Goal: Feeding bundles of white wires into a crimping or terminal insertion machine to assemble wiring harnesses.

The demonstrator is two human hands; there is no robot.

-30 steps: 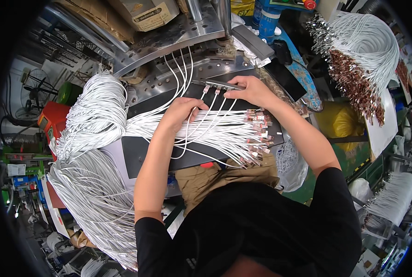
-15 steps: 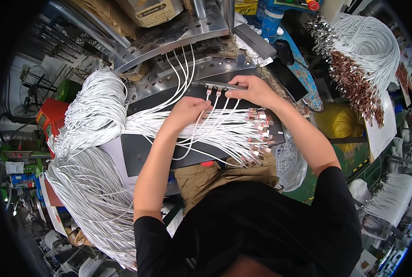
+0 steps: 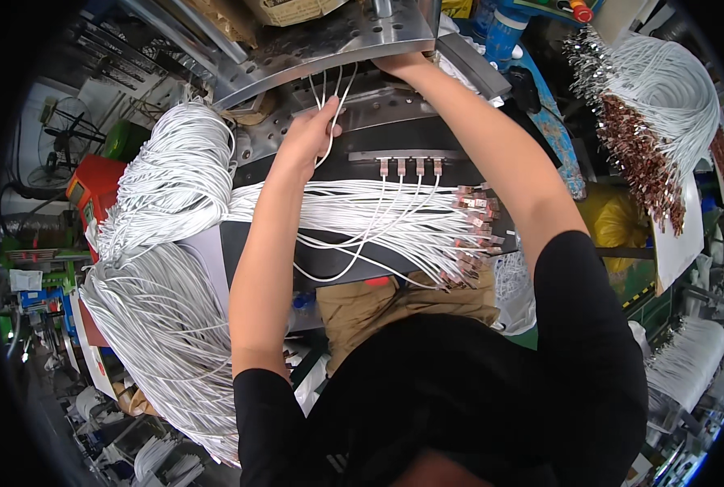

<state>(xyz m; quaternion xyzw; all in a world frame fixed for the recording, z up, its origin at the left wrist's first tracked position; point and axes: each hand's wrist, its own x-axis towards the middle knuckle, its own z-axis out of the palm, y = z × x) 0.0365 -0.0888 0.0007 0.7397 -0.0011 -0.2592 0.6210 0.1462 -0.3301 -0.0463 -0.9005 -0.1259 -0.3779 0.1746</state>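
White cables run lengthwise under the metal plate; left grip, nearer, pinches them; right grip, half-hidden beneath it, I can't tell.

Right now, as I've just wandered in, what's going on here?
A person in a black shirt has both bare hands among white cables. The left hand is at a few thin cables running up beneath a perforated metal plate; its grip is unclear. The right hand reaches under that plate, mostly hidden. Closer in, a slim bar with four plugs along it lies untouched above a spread cable bundle.
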